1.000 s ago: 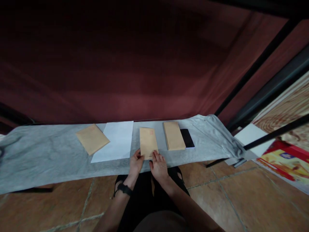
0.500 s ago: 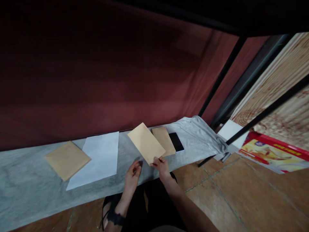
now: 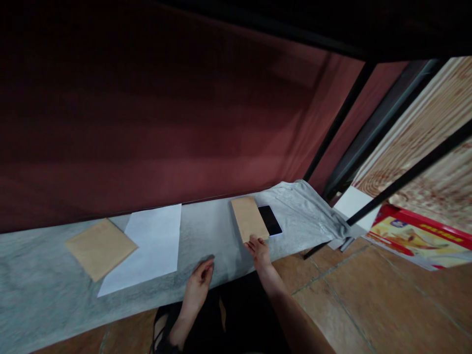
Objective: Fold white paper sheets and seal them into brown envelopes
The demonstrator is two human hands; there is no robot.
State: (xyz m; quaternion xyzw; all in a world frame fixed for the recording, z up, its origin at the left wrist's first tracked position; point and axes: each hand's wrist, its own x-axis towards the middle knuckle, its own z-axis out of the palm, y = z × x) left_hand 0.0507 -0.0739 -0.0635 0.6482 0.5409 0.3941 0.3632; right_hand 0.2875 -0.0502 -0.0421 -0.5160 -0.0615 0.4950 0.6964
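Observation:
Over the right part of the cloth-covered surface, a brown paper envelope (image 3: 250, 217) lies lined up on the small stack there. My right hand (image 3: 258, 248) is closed on its near edge, thumb and fingers pinching the corner. To the left, my left hand (image 3: 199, 282) rests low over the near edge of the grey cloth, loosely curled with fingers apart and nothing in it. A black-screened phone (image 3: 272, 221) lies right beside the stack, partly covered by it. Farther left, another brown envelope (image 3: 101, 248) overlaps a white sheet of paper (image 3: 155, 250).
Grey cloth (image 3: 37, 280) covers the long narrow surface, with a dark red panel (image 3: 165, 147) behind it. Dark metal bars (image 3: 339, 120) rise at the right. A red and yellow box (image 3: 416, 236) stands on the tiled floor (image 3: 332, 295).
My right hand has moved right, bringing the tilted envelope onto the stack near the phone. My left hand has dropped slightly toward me. The view has shifted a little.

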